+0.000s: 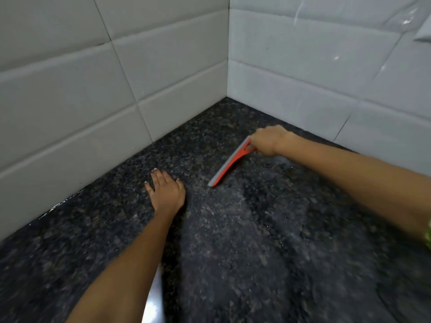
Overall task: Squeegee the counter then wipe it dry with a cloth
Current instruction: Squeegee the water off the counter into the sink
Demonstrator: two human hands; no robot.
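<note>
Right hand (268, 139) grips an orange squeegee (229, 165) on the wet granite worktop (233, 241); left hand (166, 191) rests flat, fingers spread. Squeegeeing looks underway; no cloth visible.

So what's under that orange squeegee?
The squeegee, held by the right hand, rests on the dark speckled counter. Wet streaks show beside it; whatever lies directly beneath the blade is covered.

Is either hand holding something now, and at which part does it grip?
The right hand holds the orange squeegee by its handle, blade on the counter. The left hand lies flat on the counter, holding nothing.
</note>
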